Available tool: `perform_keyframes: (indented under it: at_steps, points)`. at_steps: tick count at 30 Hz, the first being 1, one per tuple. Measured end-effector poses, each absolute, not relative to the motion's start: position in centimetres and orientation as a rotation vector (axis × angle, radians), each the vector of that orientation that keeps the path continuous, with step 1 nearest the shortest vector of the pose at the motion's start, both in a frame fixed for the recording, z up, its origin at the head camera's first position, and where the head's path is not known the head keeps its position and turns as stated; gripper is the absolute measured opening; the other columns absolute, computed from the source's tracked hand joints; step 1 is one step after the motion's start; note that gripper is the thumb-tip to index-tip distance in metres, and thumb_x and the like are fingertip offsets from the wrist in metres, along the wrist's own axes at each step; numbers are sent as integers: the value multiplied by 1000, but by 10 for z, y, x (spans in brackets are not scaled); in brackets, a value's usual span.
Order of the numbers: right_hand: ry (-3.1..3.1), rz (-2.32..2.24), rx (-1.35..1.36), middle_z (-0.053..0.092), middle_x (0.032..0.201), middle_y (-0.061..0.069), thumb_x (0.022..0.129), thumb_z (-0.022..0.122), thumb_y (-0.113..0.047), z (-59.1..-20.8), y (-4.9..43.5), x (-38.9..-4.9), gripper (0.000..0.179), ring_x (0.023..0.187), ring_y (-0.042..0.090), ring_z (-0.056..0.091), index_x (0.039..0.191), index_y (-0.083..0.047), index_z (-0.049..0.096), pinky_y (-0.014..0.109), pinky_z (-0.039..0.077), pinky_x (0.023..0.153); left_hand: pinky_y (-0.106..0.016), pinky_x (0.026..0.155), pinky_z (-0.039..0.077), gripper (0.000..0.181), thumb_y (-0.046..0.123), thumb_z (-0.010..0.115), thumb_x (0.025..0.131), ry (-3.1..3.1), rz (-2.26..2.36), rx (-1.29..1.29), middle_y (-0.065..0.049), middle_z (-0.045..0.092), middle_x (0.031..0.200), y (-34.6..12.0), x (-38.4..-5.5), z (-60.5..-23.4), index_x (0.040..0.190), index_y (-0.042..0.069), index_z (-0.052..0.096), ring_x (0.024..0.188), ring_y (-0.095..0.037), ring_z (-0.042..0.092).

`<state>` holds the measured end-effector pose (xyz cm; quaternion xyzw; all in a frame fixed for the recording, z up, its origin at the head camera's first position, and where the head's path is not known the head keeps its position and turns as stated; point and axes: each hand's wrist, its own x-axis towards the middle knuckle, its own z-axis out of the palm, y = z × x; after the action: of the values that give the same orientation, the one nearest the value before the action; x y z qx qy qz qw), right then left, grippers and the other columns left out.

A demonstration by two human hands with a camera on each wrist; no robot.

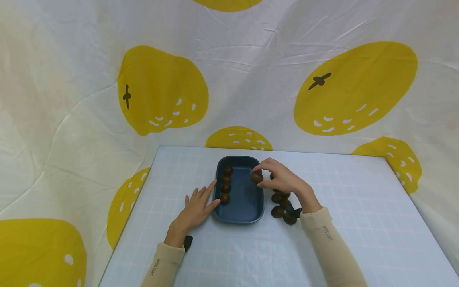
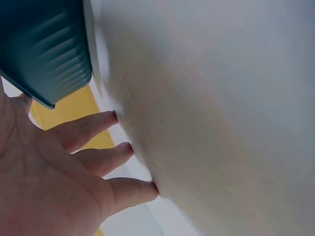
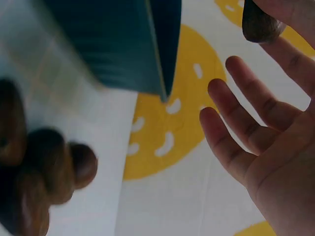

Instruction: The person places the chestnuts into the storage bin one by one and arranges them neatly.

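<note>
A dark blue-green rectangular tray [image 1: 244, 201] stands on the table, with a column of several brown chestnuts [image 1: 225, 187] along its left inner side. My right hand [image 1: 281, 178] pinches one chestnut [image 3: 260, 24] between thumb and index finger, over the tray's right rim; its other fingers are spread in the right wrist view. On the tray's left, my left hand [image 1: 195, 213] lies with fingers extended, index finger and thumb at the rim. In the left wrist view, the other fingertips [image 2: 150, 191] rest on the tabletop.
Loose chestnuts [image 1: 277, 211] lie in a group right of the tray, partly hidden under my right hand and wrist. The table [image 1: 358, 223] has a pale checked cover. Behind it hangs a white cloth [image 1: 251, 91] with large yellow fruit prints.
</note>
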<state>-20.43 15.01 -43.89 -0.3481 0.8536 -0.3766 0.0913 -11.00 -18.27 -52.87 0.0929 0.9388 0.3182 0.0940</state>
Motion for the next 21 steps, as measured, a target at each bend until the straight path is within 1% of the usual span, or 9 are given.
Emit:
perform_keyframes:
  at_steps: [3, 6, 11, 15, 17, 21]
  points:
    - [2495, -1111, -1097, 58, 124, 2, 86, 81, -19, -436, 133, -209, 41, 115, 28, 54, 125, -17, 69, 51, 47, 94, -76, 107, 0, 68, 67, 37, 100, 2789, 937, 276, -20, 28, 160, -183, -110, -529, 157, 52, 5, 146, -50, 11]
    - [2470, -1060, -1167, 58, 125, 2, 87, 81, -19, -435, 117, -216, 41, 118, 27, 54, 126, -15, 69, 49, 45, 99, -77, 106, 0, 68, 66, 39, 100, 2794, 940, 279, -20, 28, 160, -182, -111, -529, 158, 51, 6, 146, -51, 12]
    - [2451, -962, -1271, 61, 125, 3, 86, 81, -19, -440, 92, -227, 43, 118, 22, 53, 127, -11, 69, 44, 45, 99, -77, 106, 1, 68, 66, 38, 100, 2795, 924, 280, -20, 28, 160, -182, -112, -529, 158, 51, 5, 145, -52, 12]
    - [2408, -912, -1357, 63, 124, 3, 86, 82, -18, -448, 76, -232, 43, 118, 23, 53, 126, -9, 68, 42, 44, 101, -77, 106, 2, 67, 66, 37, 100, 2791, 911, 283, -20, 28, 160, -182, -112, -529, 158, 50, 5, 145, -52, 12]
    - [2380, -882, -1378, 63, 124, 3, 86, 82, -18, -453, 69, -234, 43, 118, 25, 54, 126, -10, 68, 41, 44, 101, -77, 106, 2, 68, 66, 37, 100, 2792, 911, 283, -21, 28, 159, -182, -112, -529, 158, 50, 6, 145, -53, 13]
    - [2331, -791, -1365, 62, 122, 2, 85, 82, -19, -461, 54, -234, 41, 115, 23, 54, 124, -13, 69, 38, 45, 98, -77, 106, 2, 68, 66, 37, 100, 2803, 895, 272, -20, 29, 159, -182, -112, -530, 158, 50, 6, 145, -52, 14]
